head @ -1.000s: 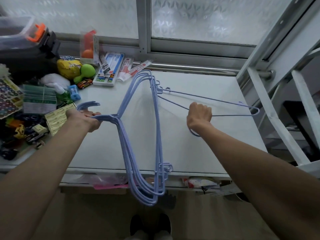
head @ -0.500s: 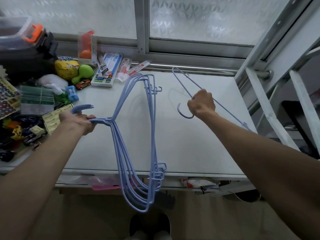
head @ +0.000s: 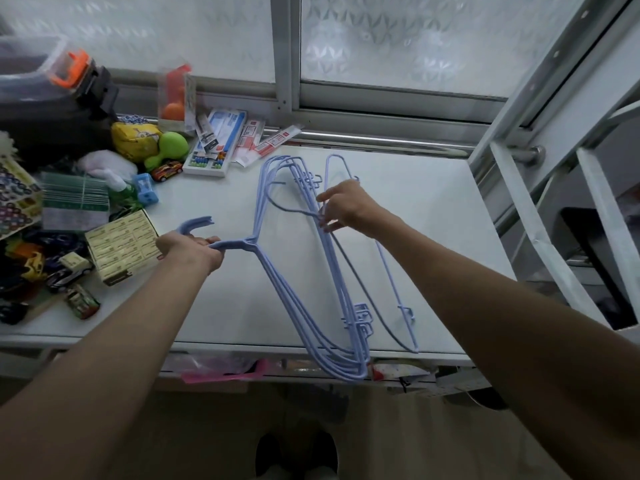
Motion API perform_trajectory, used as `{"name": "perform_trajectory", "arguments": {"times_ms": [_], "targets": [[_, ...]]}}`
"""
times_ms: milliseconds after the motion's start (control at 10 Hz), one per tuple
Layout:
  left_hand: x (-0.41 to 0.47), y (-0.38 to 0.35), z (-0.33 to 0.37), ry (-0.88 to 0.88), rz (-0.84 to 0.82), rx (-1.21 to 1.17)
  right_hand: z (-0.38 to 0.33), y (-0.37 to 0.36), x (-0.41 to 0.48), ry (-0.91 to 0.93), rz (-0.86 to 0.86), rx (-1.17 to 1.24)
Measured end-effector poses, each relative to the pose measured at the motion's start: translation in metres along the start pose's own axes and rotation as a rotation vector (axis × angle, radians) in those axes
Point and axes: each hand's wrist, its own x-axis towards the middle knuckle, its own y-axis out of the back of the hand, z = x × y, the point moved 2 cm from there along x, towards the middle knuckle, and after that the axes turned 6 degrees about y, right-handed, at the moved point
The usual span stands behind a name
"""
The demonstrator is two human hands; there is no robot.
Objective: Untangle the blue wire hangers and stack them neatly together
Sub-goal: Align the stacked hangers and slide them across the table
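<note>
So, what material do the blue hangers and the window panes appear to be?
Blue hangers: seemingly thin metal wire under a matte light-blue coating, judging by the slim, evenly bent rods. Window panes: probably frosted, patterned glass, since a raised, repeating motif blurs everything behind.

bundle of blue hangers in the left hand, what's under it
Under the bundle of blue hangers lies the bare white table; its lower end overhangs the front edge above the floor. The left hand hides the necks it grips.
</note>
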Motion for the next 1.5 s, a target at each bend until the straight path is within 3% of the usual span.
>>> {"name": "perform_trajectory", "arguments": {"times_ms": [100,200,300,500,600,700,800,900,1000,1200,1300,1500], "targets": [[-0.004,-0.002,-0.003,0.023,0.009,-0.027,0.012,-0.019,0.002,0.073,-0.101,-0.020],[-0.006,-0.003,-0.004,0.044,0.027,-0.026,0.024,-0.026,0.000,0.178,-0.072,-0.116],[-0.007,-0.003,-0.005,0.055,0.038,-0.025,0.035,-0.025,-0.002,0.190,0.157,-0.239],[-0.008,0.000,-0.009,0.109,0.048,-0.105,0.032,-0.038,-0.009,0.142,0.107,-0.291],[-0.013,-0.001,-0.008,0.153,0.095,-0.141,0.032,-0.033,-0.010,0.146,0.225,-0.249],[-0.015,-0.003,-0.007,0.151,0.129,-0.162,0.046,-0.012,-0.007,-0.049,0.547,-0.251],[-0.017,-0.003,-0.008,0.140,0.129,-0.120,0.074,0.004,-0.012,-0.402,0.459,-0.405],[-0.017,-0.003,-0.008,0.143,0.155,-0.125,0.090,0.007,-0.018,-0.405,0.331,-0.408],[-0.015,-0.002,-0.008,0.133,0.180,-0.128,0.093,0.012,-0.019,-0.332,0.343,-0.347],[-0.014,-0.005,-0.010,0.138,0.218,-0.153,0.094,0.028,-0.013,-0.174,0.674,0.075],[-0.013,-0.006,-0.010,0.141,0.207,-0.130,0.086,0.036,-0.004,-0.163,0.689,0.306],[-0.010,-0.004,-0.013,0.157,0.164,-0.131,0.062,0.024,0.000,-0.114,0.535,0.383]]}}
